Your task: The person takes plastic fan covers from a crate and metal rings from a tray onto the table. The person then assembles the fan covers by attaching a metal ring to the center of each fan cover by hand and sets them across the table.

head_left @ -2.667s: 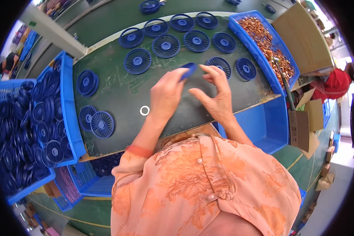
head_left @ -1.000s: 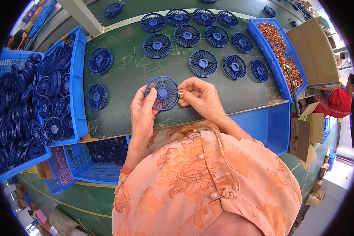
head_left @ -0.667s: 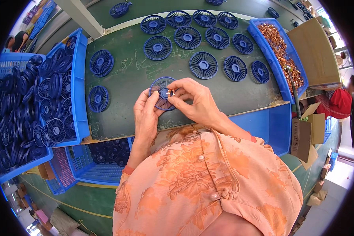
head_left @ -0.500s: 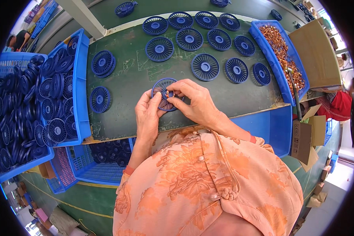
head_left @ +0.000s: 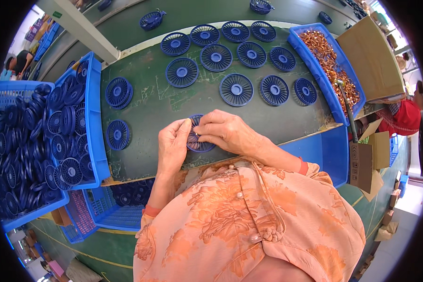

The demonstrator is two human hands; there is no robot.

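Near the bench's front edge, my left hand (head_left: 173, 142) grips the left rim of a dark blue slotted round cover (head_left: 202, 146), thumb up and fingers closed. My right hand (head_left: 231, 135) reaches over the same cover from the right, thumb and fingertips pinched together near its middle. Whatever lies between those fingertips is hidden. Similar blue covers stand beyond my hands in rows, the nearest being one cover (head_left: 236, 90). To the left lie a small stack of covers (head_left: 119, 92) and a single cover (head_left: 118, 135).
A blue tray (head_left: 354, 116) of copper-coloured pieces (head_left: 318, 47) stands at the right, a hammer-like tool (head_left: 347, 101) leaning across it. Blue crates (head_left: 97, 136) heaped with covers stand left. An open carton (head_left: 362, 164) is at the right, and a metal post (head_left: 87, 28) rises at the back left.
The copper-coloured piece seen at the cover's middle is now hidden behind my fingers. The cover has tilted, and my left thumb has come up close to my right fingertips. The view has shifted slightly.
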